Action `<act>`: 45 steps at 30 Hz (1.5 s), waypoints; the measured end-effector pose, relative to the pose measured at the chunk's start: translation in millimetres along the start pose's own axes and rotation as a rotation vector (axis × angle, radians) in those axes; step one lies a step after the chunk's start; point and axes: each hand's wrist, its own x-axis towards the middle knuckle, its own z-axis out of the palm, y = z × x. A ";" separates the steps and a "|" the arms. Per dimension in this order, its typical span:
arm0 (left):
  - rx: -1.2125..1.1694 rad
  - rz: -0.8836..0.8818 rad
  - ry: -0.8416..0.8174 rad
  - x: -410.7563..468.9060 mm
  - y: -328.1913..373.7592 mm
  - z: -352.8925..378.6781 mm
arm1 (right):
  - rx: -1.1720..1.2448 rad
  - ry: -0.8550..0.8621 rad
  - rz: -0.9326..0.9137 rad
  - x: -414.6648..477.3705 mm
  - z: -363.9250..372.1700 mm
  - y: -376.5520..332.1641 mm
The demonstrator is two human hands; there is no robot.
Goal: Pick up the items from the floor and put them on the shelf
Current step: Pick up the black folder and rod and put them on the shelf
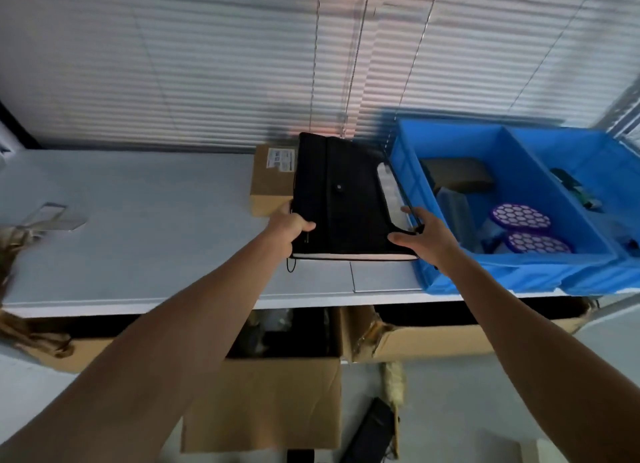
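A flat black fabric case (343,199) with a snap button and a pale edge is held over the white shelf top (138,220). My left hand (289,228) grips its near left corner, thumb on top. My right hand (426,237) grips its near right corner beside the blue bin. The far end of the case overlaps a small cardboard box (270,182) with a label. On the floor below lies a dark flat item (370,431).
A blue divided bin (519,275) at the right of the shelf holds purple honeycomb discs (521,216) and other bits. Open cardboard boxes (277,393) stand on the floor under the shelf. A clear plastic stand (52,216) is at the left. Blinds cover the back.
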 end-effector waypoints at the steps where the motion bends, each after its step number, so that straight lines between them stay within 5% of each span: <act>1: 0.026 -0.012 0.016 15.7 3.7 3.2 | -0.025 0.004 0.006 15.2 0.3 -2.0; 10: 0.177 0.019 0.044 103.0 -6.9 35.1 | -0.262 0.114 0.141 104.1 24.2 1.5; 15: 0.589 0.053 0.018 85.0 -43.2 41.8 | -0.345 -0.041 0.198 87.8 65.7 20.1; 21: 0.882 0.192 -0.003 60.9 -70.0 33.5 | -0.396 -0.005 0.235 67.0 82.5 48.0; 27: 0.823 0.261 0.148 61.0 -66.3 29.9 | -0.336 0.140 0.210 75.0 75.9 48.1; 36: 0.884 0.264 0.151 66.1 -69.9 21.2 | -0.380 0.064 0.193 76.8 84.2 49.0; 41: 0.891 0.284 0.154 56.6 -57.1 8.0 | -0.251 0.225 0.097 48.3 84.2 24.6; 45: 0.674 0.346 0.107 26.2 -42.2 -10.6 | -0.019 0.124 -0.082 19.7 108.0 -23.5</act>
